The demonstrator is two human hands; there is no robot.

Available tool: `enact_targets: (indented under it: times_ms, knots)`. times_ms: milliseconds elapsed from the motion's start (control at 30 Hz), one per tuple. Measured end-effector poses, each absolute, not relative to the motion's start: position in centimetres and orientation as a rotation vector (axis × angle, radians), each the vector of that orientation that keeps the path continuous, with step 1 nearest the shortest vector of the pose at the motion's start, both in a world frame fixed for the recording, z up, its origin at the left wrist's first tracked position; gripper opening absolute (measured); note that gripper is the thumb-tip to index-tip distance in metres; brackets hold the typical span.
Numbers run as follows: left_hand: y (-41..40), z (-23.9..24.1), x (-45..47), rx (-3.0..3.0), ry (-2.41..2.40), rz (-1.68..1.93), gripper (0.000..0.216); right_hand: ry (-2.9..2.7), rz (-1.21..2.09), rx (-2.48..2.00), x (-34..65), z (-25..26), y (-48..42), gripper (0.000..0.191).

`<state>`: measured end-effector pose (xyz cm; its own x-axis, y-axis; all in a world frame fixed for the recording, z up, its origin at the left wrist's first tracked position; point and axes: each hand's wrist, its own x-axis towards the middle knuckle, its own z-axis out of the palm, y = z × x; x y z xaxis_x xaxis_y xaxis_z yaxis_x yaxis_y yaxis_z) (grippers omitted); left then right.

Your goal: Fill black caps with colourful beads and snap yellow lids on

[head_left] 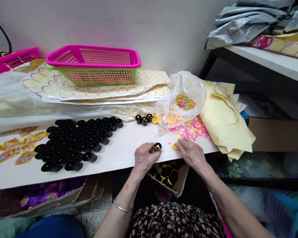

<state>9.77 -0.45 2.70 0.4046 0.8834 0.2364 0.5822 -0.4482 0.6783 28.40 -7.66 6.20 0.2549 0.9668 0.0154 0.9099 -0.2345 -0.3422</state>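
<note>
My left hand [144, 158] rests on the white table edge, fingers closed round a small black cup [157, 146] with coloured beads inside. My right hand [190, 152] lies just to its right, fingertips pinched at a yellow ring-shaped lid [175, 146] lying on the table. A single pink bead [169, 143] sits between the two. Beyond the hands, pink and yellow beads [192, 129] are scattered beside a clear plastic bag [182, 99] holding mixed coloured beads and yellow rings.
Many empty black cups [75, 142] lie in a cluster at left, three more [144, 119] by the bag. Sticker sheets [101, 91] carry a pink-and-green basket [94, 64]. A cardboard box [167, 177] of finished cups sits below the edge. Yellow paper [223, 122] hangs at right.
</note>
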Motion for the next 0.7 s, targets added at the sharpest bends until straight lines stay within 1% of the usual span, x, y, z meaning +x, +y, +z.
enact_targets:
  times_ms: [167, 267, 367, 433, 567, 700]
  knots:
    - [-0.4, 2.6, 9.6, 2.161, 1.252, 0.761, 0.014, -1.934, 0.199, -2.302, 27.8, 6.9, -7.9, 0.020]
    - [-0.4, 2.6, 9.6, 2.163, 1.237, 0.766, 0.016, -1.931, 0.119, -2.137, 26.9, 7.3, -7.3, 0.021]
    - [-0.4, 2.7, 9.6, 2.166, 1.212, 0.774, 0.017, -2.014, 0.166, -1.898, 25.4, 8.2, -6.3, 0.021]
    - [-0.4, 2.7, 9.5, 2.160, 1.207, 0.769, 0.015, -2.078, 0.216, -1.838, 24.3, 8.8, -5.6, 0.019]
    - [-0.5, 2.6, 9.4, 2.163, 1.223, 0.753, 0.008, -2.164, 0.260, -1.869, 23.1, 9.1, -4.8, 0.015]
    - [-0.5, 2.4, 9.4, 2.165, 1.235, 0.728, 0.009, -2.171, 0.308, -1.900, 23.0, 8.6, -4.7, 0.013]
